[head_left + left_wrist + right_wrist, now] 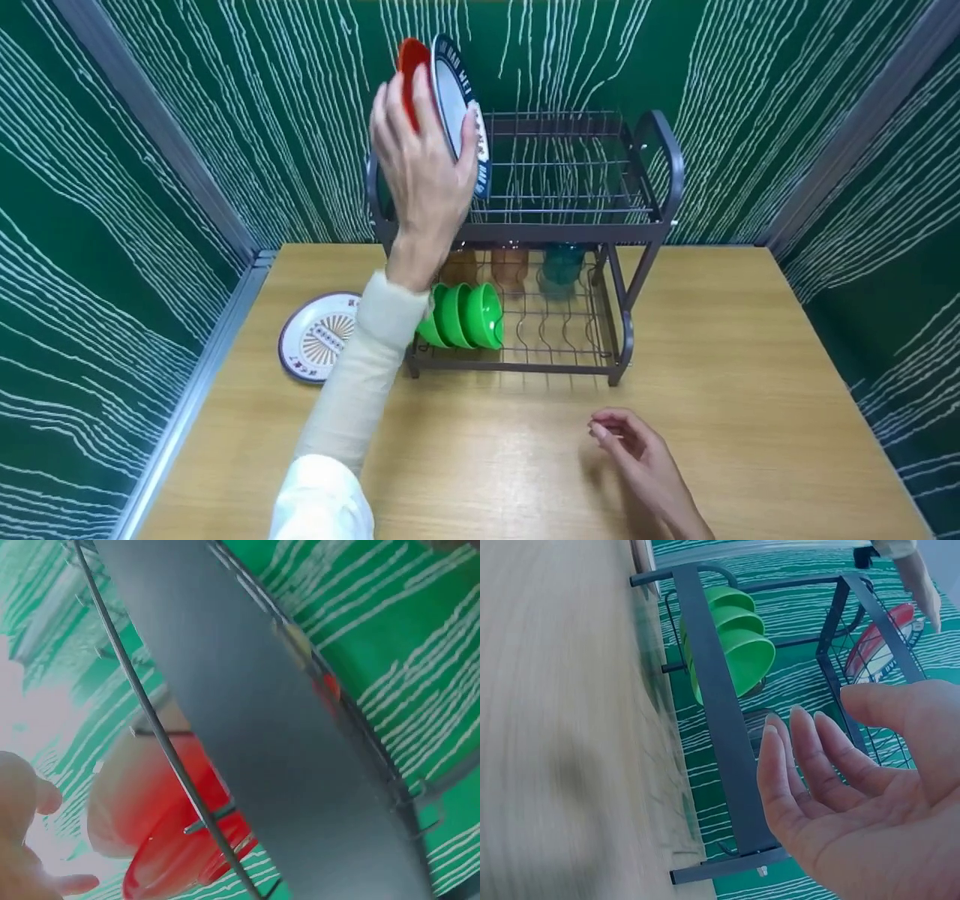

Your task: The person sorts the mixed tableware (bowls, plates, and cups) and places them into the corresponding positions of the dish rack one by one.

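Note:
My left hand point(427, 157) is above the left end of the dish rack's point(555, 232) upper tier, in front of a red plate point(411, 64) and a white plate with a dark lettered rim point(450, 90). Both plates stand on edge there. In the left wrist view, the fingers point(22, 787) are spread, with a gap between them and the plates. Over the table's front right, my right hand point(645, 465) hovers with loosely bent fingers and holds nothing. The right wrist view shows its palm point(885, 817) before the rack.
Three green bowls point(480, 319) stand tilted in a row on the lower tier's left. Behind them are tinted cups, including a teal one point(562, 262). A patterned white plate point(315, 337) lies on the wooden table point(712, 337) left of the rack. Green walls point(750, 135) enclose the table.

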Demonstrator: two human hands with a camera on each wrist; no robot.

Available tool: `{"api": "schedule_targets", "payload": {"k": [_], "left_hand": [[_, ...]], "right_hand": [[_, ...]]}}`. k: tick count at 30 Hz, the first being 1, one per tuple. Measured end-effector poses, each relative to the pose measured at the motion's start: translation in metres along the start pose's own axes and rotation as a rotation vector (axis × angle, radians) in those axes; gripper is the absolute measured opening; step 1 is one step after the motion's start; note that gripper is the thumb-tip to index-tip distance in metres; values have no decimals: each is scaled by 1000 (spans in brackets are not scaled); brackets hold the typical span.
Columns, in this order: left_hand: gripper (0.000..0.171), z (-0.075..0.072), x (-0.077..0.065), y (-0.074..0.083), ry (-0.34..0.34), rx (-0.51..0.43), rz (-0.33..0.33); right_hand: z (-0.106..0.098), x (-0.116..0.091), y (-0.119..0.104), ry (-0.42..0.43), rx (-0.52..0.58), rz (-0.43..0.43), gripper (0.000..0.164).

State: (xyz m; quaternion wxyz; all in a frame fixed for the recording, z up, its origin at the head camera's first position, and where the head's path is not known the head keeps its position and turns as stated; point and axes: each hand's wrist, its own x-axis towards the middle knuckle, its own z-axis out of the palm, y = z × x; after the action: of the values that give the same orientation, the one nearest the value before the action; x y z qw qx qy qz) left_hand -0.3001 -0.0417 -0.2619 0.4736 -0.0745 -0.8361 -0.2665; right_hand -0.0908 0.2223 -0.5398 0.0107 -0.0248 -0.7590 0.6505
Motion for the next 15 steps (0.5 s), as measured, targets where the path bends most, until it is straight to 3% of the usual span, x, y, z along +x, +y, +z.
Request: {"api": "schedule_targets", "payload": {"k": [10, 15], "left_hand": [[34, -34, -74, -22, 235, -297, 2], [29, -47, -115, -43, 205, -353, -92]], "right_hand": [[-10, 5, 0, 43, 10, -93, 22], [-14, 6, -1, 54, 15, -78, 22]]}}
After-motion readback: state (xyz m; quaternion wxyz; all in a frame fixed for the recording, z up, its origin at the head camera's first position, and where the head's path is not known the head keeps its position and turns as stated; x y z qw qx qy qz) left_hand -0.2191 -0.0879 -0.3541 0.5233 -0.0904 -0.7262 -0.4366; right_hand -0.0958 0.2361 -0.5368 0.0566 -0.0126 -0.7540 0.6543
